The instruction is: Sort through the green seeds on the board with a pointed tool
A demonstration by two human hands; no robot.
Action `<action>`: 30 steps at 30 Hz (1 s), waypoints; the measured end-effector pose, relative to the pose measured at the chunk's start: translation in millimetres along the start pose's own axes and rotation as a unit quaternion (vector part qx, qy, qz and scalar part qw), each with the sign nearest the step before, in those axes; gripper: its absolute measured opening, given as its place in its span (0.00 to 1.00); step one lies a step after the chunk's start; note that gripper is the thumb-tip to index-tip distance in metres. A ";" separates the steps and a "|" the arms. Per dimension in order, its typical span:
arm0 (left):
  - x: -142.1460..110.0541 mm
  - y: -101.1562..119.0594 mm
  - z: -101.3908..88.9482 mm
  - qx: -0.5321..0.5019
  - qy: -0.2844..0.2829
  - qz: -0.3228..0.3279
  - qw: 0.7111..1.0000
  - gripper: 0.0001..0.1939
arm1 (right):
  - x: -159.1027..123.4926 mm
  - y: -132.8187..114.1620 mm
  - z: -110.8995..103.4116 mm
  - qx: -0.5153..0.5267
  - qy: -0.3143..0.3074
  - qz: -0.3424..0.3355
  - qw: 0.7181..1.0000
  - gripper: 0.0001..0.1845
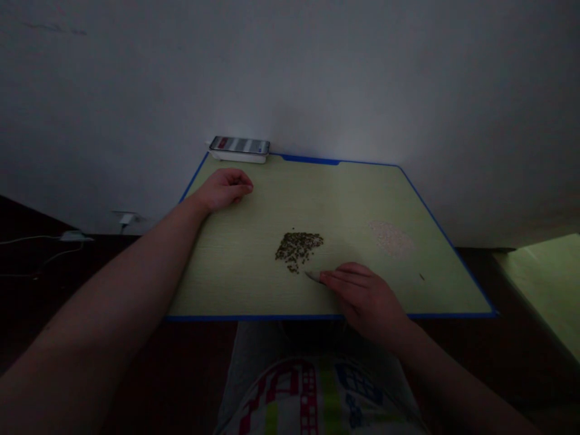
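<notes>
A pile of small dark green grains (298, 246) lies in the middle of a pale green table (254, 284) with a blue rim. A fainter pile of whitish grains (390, 237) lies to its right. My right hand (362, 296) rests flat near the front edge, fingers stretched out together and pointing left, fingertips touching the table just below the dark pile. My left hand (223, 188) lies at the far left of the table, fingers curled loosely inward, nothing visible in it.
A phone on a white block (239, 148) sits at the table's far left corner against the wall. One stray dark grain (422, 277) lies near the right front. A second green surface (548, 284) stands at the right. Cables and a plug (72, 237) lie at the left.
</notes>
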State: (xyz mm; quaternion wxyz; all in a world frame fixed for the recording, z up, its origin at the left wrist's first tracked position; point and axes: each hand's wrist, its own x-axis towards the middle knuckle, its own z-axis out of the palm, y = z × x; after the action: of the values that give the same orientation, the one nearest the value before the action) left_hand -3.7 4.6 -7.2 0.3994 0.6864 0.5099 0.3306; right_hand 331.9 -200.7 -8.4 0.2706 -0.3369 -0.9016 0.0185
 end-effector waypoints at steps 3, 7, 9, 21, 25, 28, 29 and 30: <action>-0.1 -0.3 -0.2 0.001 0.003 -0.008 1.000 0.09 | -0.9 -1.0 -4.8 -0.012 0.022 0.002 1.000 0.20; -0.9 2.0 0.1 -0.002 -0.002 -0.010 1.000 0.09 | -11.0 -11.3 -13.1 -0.047 0.038 0.013 0.998 0.18; -1.2 3.1 0.5 -0.004 0.000 -0.011 1.000 0.08 | -16.6 -20.1 -13.3 -0.056 0.026 0.004 0.998 0.17; -0.5 0.9 0.3 -0.007 -0.004 0.004 1.000 0.09 | -19.2 -24.9 5.7 -0.080 -0.003 -0.019 0.997 0.21; -0.2 0.2 0.0 -0.005 -0.001 0.008 1.000 0.10 | -10.7 -33.3 17.5 -0.090 -0.004 -0.026 0.996 0.21; -1.0 1.7 0.2 0.001 0.000 0.001 1.000 0.10 | -2.4 -42.3 24.6 -0.108 -0.016 -0.003 0.994 0.21; -1.2 2.1 0.2 0.003 -0.001 -0.002 1.000 0.09 | -0.2 -44.3 25.7 -0.115 -0.021 0.007 0.993 0.21; -1.2 2.3 0.3 0.004 -0.001 -0.004 1.000 0.09 | 1.3 -45.4 26.2 -0.121 -0.028 0.016 0.992 0.21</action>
State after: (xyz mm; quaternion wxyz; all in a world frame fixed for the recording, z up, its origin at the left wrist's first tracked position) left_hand -2.7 3.0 -5.3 0.3983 0.6866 0.5134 0.3260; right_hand 290.8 -231.1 -20.3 0.2018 -0.3806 -0.8991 -0.0773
